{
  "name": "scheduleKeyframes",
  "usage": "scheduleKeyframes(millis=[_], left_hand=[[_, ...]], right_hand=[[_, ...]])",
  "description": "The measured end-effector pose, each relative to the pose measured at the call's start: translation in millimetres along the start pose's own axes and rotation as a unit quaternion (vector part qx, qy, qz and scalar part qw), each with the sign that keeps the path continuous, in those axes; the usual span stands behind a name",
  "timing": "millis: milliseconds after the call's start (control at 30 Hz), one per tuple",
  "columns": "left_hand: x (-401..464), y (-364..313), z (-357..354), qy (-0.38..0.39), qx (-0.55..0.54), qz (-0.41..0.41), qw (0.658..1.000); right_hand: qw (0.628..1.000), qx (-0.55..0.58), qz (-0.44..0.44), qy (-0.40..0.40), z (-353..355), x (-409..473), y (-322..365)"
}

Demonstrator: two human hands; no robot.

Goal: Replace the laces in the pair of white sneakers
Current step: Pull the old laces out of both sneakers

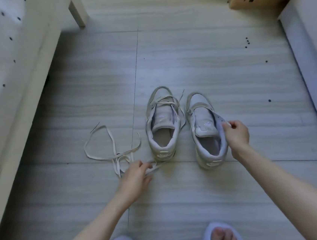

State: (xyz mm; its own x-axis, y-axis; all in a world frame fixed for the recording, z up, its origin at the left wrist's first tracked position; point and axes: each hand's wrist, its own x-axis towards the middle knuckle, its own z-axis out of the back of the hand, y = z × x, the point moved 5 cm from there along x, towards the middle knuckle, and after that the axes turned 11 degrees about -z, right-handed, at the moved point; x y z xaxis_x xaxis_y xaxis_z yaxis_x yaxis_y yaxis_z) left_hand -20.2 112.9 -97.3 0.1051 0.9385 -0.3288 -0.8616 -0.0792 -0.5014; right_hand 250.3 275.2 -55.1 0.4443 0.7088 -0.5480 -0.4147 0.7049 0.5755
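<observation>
Two white sneakers standing side by side on the floor (186,62); left sneaker (162,123) is carrying slack lacing, right sneaker (205,128) is lying unlaced. Left hand (134,176) is pinching the loose lace (105,143) in its fingers; right hand (236,135) is gripping the right sneaker's eyelet flap.

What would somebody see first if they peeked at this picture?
Two white leather sneakers stand side by side mid-floor: the left sneaker loosely laced, the right sneaker without any lace. The right hand pinches its eyelet flap. The left hand touches a loose, tangled pale flat shoelace on the floor.
</observation>
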Motion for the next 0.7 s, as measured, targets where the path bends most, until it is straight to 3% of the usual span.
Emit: scheduleKeyframes(millis=[67, 133, 200, 300, 400, 500, 533, 567, 633, 700], left_hand=[[1.6, -1.9, -16.0, -0.014, 0.03, -0.022, 0.999], [3.8, -1.8, -22.8, -0.025, 0.054, -0.005, 0.998], [5.4, 0.7, -24.1, -0.039, 0.084, 0.005, 0.996], [3.7, 2.1, -20.5, -0.052, 0.11, 0.014, 0.992], [-1.9, 2.4, -16.6, -0.05, 0.114, 0.03, 0.992], [-12.9, -15.5, 8.7, -0.147, -0.092, -0.006, 0.985], [-18.2, -21.3, 20.9, -0.171, -0.206, 0.004, 0.963], [-24.3, -25.2, 34.1, -0.195, -0.338, 0.022, 0.921], [-36.5, -29.5, 60.0, -0.235, -0.577, 0.03, 0.782], [-46.9, -30.4, 86.0, -0.234, -0.717, -0.002, 0.657]], right_hand=[[1.0, 0.007, 0.03, 0.007, -0.9, -6.6, -1.3], [0.991, -0.07, 0.107, -0.028, 2.9, -20.3, 1.9], [0.96, -0.152, 0.217, -0.092, 6.6, -42.2, 6.1], [0.908, -0.17, 0.358, -0.137, 4.7, -77.5, 9.3], [0.905, -0.1, 0.413, 0.0, -14.7, -105.2, 5.9], [0.884, -0.142, 0.414, 0.167, -42.2, -126.3, -9.4], [0.861, -0.181, 0.42, 0.221, -52.3, -132.7, -17.1], [0.836, -0.225, 0.421, 0.269, -61.5, -137.8, -25.1], [0.797, -0.299, 0.423, 0.312, -74.0, -145.2, -34.3], [0.773, -0.346, 0.434, 0.307, -83.2, -148.7, -34.0]])
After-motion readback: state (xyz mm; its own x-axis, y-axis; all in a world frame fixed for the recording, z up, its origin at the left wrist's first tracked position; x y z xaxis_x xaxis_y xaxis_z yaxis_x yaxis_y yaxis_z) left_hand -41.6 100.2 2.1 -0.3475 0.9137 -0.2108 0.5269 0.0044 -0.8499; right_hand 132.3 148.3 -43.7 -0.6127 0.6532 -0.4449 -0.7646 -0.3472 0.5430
